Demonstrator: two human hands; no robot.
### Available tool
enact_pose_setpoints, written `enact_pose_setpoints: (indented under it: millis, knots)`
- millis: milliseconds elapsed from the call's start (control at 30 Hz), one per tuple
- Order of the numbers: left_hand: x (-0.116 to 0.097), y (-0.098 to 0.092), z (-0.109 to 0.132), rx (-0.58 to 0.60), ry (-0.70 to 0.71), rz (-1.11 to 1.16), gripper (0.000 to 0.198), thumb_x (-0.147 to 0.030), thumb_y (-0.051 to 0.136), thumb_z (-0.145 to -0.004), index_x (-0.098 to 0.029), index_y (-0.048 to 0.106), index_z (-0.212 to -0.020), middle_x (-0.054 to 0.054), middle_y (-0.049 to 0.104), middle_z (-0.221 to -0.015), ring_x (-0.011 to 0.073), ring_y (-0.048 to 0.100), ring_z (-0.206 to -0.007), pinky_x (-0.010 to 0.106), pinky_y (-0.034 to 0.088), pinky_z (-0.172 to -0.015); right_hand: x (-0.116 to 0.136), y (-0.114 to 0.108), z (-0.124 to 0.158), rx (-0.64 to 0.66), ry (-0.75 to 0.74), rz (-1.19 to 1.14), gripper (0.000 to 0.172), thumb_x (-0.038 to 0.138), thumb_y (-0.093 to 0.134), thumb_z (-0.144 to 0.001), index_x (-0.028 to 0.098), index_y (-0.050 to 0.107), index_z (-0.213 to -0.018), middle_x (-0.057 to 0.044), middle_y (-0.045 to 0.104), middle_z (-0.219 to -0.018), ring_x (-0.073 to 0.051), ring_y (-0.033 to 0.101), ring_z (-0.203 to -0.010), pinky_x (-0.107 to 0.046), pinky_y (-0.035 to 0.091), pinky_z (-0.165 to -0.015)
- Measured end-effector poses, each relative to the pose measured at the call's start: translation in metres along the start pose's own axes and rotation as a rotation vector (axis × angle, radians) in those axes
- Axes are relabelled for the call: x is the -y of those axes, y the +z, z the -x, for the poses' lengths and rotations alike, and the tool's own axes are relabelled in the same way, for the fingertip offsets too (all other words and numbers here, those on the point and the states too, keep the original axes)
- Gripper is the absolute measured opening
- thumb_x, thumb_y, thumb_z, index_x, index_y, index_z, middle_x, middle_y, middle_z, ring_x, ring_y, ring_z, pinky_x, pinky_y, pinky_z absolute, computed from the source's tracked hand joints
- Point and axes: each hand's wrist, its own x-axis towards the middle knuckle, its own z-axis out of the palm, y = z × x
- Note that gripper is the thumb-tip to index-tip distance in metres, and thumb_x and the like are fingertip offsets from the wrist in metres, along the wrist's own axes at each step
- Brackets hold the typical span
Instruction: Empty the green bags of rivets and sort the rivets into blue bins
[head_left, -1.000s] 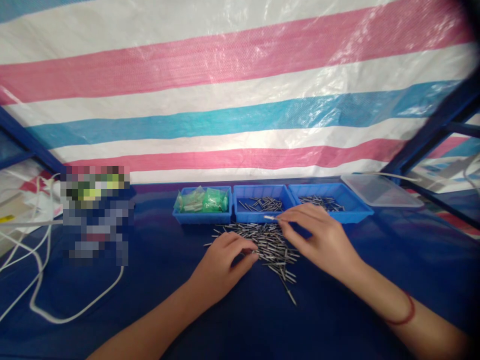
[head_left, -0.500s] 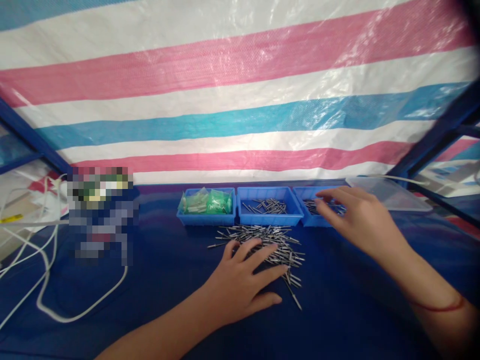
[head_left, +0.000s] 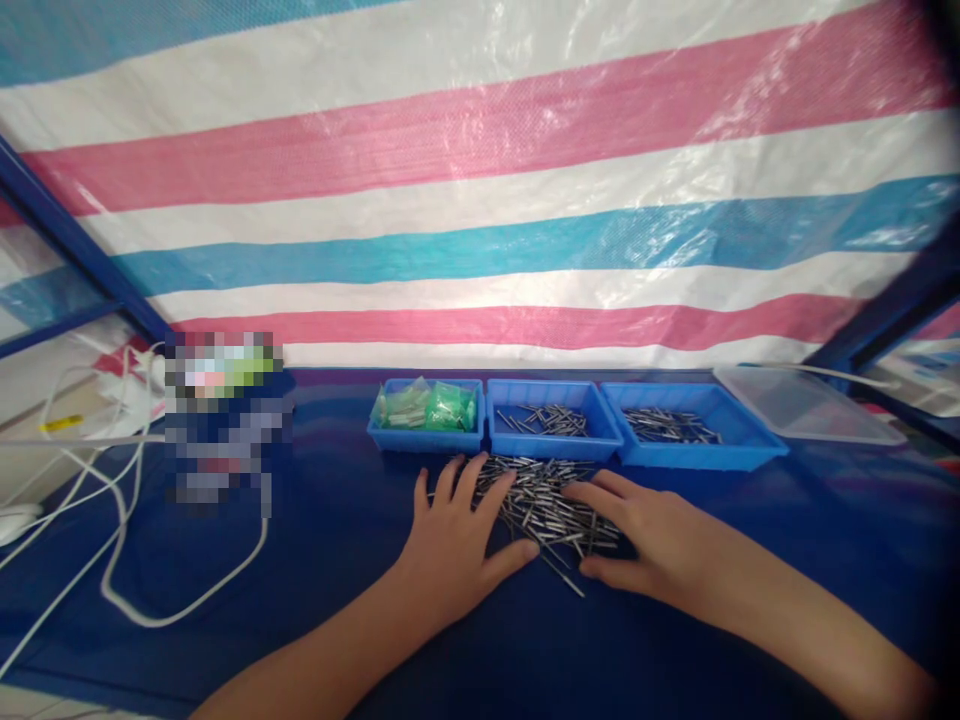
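Note:
A loose pile of thin silvery metal pins, like rivets [head_left: 551, 500], lies on the dark blue tabletop [head_left: 337, 660]. My left hand [head_left: 457, 530] rests at the pile's left side, fingers spread and touching it. At the right side, my right hand [head_left: 645, 530] reaches in with thumb and fingers apart around the pile's edge; I see nothing held. Behind the pile stand a middle blue bin [head_left: 555, 443] and a right blue bin [head_left: 701, 458], both with similar pins inside.
A left blue bin [head_left: 427, 440] holds green and clear plastic packets [head_left: 450, 405]. A clear plastic lid [head_left: 810, 405] lies at the back right. White cables [head_left: 150, 622] loop across the left side. A striped tarp [head_left: 480, 230] hangs behind the table.
My right hand has moved from over the right bin down to the pile's right side. My left hand has shifted slightly left and up, fingers still spread. The view has shifted a little.

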Motion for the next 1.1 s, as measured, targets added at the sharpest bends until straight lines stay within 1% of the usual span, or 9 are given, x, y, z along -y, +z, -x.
enact_pose_setpoints:
  millis: [133, 367, 467, 633, 767, 833, 967, 1033, 1100]
  knots:
    - [-0.003, 0.003, 0.0, 0.024, 0.005, 0.058, 0.063, -0.058, 0.048, -0.086, -0.027, 0.037, -0.14, 0.012, 0.035, -0.148, 0.0361, 0.029, -0.135, 0.068, 0.022, -0.104, 0.007, 0.003, -0.008, -0.061, -0.068, -0.027, 0.032, 0.023, 0.059, -0.081, 0.023, 0.057, -0.114, -0.008, 0.059, -0.107, -0.021, 0.065, -0.082, -0.035, 0.051, -0.074]
    - [-0.006, 0.007, 0.001, -0.013, 0.165, 0.172, 0.072, -0.05, 0.064, -0.079, -0.018, 0.039, -0.139, 0.019, 0.038, -0.141, 0.0378, 0.031, -0.134, 0.062, 0.029, -0.106, 0.018, 0.011, -0.015, -0.215, -0.11, -0.115, 0.015, 0.014, 0.052, -0.084, 0.021, 0.06, -0.095, -0.008, 0.055, -0.115, -0.016, 0.065, -0.076, -0.034, 0.055, -0.072]
    - [-0.007, 0.007, 0.0, -0.038, 0.156, 0.18, 0.059, -0.043, 0.062, -0.082, -0.02, 0.045, -0.134, 0.017, 0.041, -0.139, 0.0363, 0.034, -0.132, 0.06, 0.031, -0.105, 0.016, 0.012, -0.017, -0.268, -0.14, -0.143, 0.014, 0.019, 0.053, -0.087, 0.023, 0.062, -0.097, -0.007, 0.057, -0.113, -0.016, 0.065, -0.076, -0.032, 0.056, -0.07]
    - [-0.008, 0.003, -0.004, -0.082, 0.108, 0.184, 0.038, -0.033, 0.058, -0.087, -0.027, 0.054, -0.125, 0.011, 0.048, -0.134, 0.0312, 0.04, -0.126, 0.057, 0.034, -0.102, 0.012, 0.012, -0.018, -0.276, -0.142, -0.081, 0.016, 0.029, 0.054, -0.089, 0.025, 0.064, -0.101, -0.006, 0.059, -0.11, -0.018, 0.066, -0.08, -0.036, 0.055, -0.078]
    - [-0.008, -0.005, -0.006, -0.121, 0.089, 0.171, 0.023, -0.034, 0.057, -0.089, -0.029, 0.061, -0.111, 0.005, 0.057, -0.127, 0.029, 0.042, -0.122, 0.056, 0.029, -0.1, 0.012, 0.012, -0.016, -0.281, -0.119, -0.022, 0.017, 0.032, 0.053, -0.09, 0.024, 0.062, -0.102, -0.006, 0.059, -0.109, -0.018, 0.066, -0.08, -0.035, 0.055, -0.075]
    - [-0.008, -0.01, -0.005, -0.123, 0.14, 0.182, 0.019, -0.039, 0.056, -0.089, -0.028, 0.064, -0.102, 0.002, 0.063, -0.115, 0.0263, 0.047, -0.114, 0.051, 0.028, -0.096, 0.012, 0.011, -0.015, -0.282, -0.116, -0.004, 0.017, 0.031, 0.052, -0.09, 0.024, 0.061, -0.103, -0.007, 0.058, -0.111, -0.019, 0.066, -0.079, -0.035, 0.055, -0.072]
    - [-0.01, -0.01, 0.0, -0.073, 0.31, 0.207, 0.029, -0.052, 0.062, -0.081, -0.028, 0.064, -0.097, -0.001, 0.066, -0.099, 0.0224, 0.05, -0.099, 0.042, 0.028, -0.085, 0.012, 0.009, -0.014, -0.256, -0.132, -0.008, 0.018, 0.029, 0.053, -0.089, 0.023, 0.061, -0.104, -0.008, 0.058, -0.114, -0.019, 0.066, -0.082, -0.036, 0.055, -0.075]
    - [-0.012, -0.006, 0.002, -0.059, 0.367, 0.192, 0.026, -0.05, 0.064, -0.082, -0.028, 0.063, -0.097, -0.002, 0.065, -0.099, 0.0207, 0.05, -0.097, 0.039, 0.027, -0.083, 0.012, 0.007, -0.015, -0.249, -0.139, -0.025, 0.02, 0.03, 0.053, -0.089, 0.023, 0.06, -0.106, -0.008, 0.058, -0.114, -0.019, 0.066, -0.084, -0.036, 0.055, -0.078]
    - [-0.013, -0.001, 0.002, -0.079, 0.392, 0.147, 0.014, -0.04, 0.061, -0.087, -0.028, 0.063, -0.093, -0.003, 0.065, -0.098, 0.0185, 0.05, -0.095, 0.038, 0.027, -0.082, 0.012, 0.006, -0.015, -0.258, -0.137, -0.039, 0.022, 0.03, 0.053, -0.089, 0.023, 0.059, -0.109, -0.008, 0.059, -0.115, -0.02, 0.066, -0.086, -0.037, 0.054, -0.08]
